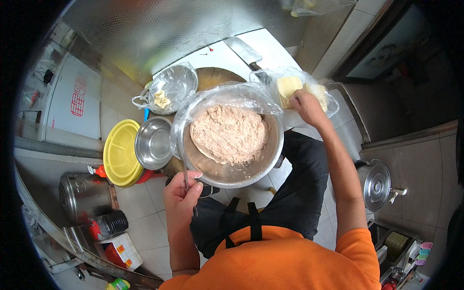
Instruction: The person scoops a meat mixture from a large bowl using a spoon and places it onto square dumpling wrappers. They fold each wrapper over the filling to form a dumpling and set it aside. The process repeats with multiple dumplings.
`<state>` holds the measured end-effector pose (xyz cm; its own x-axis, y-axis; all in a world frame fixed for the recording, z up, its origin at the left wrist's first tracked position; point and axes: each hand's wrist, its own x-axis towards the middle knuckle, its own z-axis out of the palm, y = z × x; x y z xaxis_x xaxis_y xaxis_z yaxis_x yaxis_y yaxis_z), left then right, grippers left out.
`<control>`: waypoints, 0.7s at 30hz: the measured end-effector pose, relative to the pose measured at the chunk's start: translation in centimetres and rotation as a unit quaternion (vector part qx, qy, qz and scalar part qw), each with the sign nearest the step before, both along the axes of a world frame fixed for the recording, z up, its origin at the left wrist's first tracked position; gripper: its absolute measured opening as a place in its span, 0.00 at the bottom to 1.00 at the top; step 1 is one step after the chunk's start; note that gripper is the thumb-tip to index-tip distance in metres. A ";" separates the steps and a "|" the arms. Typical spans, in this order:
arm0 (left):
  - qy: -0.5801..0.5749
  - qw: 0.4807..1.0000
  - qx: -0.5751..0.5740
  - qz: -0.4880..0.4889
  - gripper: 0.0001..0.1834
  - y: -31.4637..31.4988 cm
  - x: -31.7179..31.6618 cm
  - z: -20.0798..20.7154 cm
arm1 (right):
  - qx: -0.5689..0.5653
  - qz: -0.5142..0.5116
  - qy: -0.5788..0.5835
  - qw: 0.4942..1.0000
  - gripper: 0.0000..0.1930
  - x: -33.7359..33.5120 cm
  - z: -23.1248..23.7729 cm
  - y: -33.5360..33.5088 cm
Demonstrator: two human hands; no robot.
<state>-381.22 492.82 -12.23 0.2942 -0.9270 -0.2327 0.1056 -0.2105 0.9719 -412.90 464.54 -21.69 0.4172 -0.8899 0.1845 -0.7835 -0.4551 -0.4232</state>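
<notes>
A large steel basin [232, 178] holds a mound of pinkish minced filling [229, 133], with clear plastic draped over its far rim. Beside the basin's near left edge, my left hand [183, 193] is closed round a thin metal utensil [185, 169]; its kind is hard to make out. Off to the right, my right hand [308, 106] has its fingers bent and pinched at the edge of pale yellow square wrappers [289, 87], which lie in a clear plastic bag [273, 77]. Folded dumplings [161, 99] rest on a plastic-covered round dish [179, 79] at the far left.
An empty steel bowl [153, 142] and a yellow colander [121, 150] stand left of the basin. Behind it are a round wooden board [215, 75] and a cleaver [243, 48] on a white surface. A lidded pot [376, 183] sits on the right.
</notes>
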 end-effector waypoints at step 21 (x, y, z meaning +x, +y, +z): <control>0.085 0.995 0.021 -0.055 0.14 -0.2 0.0 0.1 | 0.345 -0.017 -0.575 0.742 0.15 -4.1 7.7 0.1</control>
